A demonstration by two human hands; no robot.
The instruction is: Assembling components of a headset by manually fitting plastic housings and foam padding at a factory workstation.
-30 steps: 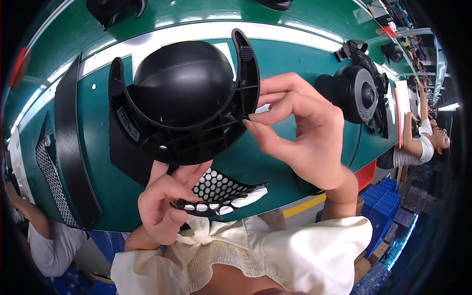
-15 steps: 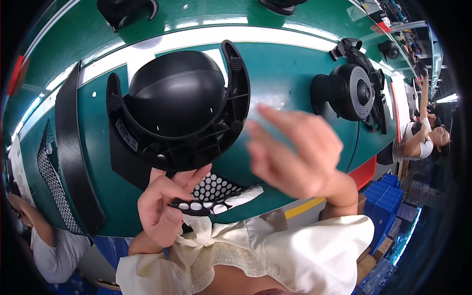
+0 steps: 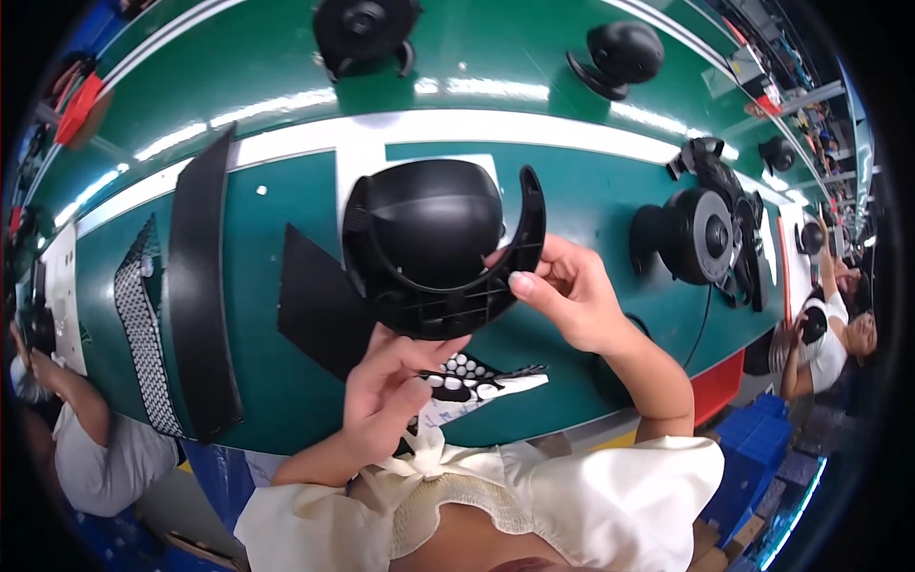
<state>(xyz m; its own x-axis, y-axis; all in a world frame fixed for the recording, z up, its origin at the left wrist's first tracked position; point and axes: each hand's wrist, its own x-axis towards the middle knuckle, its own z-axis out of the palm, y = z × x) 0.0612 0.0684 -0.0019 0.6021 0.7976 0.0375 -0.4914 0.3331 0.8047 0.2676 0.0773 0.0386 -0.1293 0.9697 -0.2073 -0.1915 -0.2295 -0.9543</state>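
Note:
In front of me is a black plastic housing with a rounded dome and a curved U-shaped bracket whose underside is ribbed. My right hand grips the bracket's right arm, thumb in front and a fingertip showing on the inner side. Below the housing, my left hand pinches a black sheet with rows of white round dots; its upper fingers reach up to the bracket's lower edge. White backing with blue marks shows along that sheet.
On the green table lie a long black strip, a dotted mesh-like strip and a flat black piece. A round black assembly with a cable stands at right. A red bin is beside the table's edge. Other people work at both sides.
My right hand, blurred and apart from the housing before, now grips the bracket's right arm. In the picture, the housing and my left hand with the dotted sheet sit farther right and lower; the whole view has shifted.

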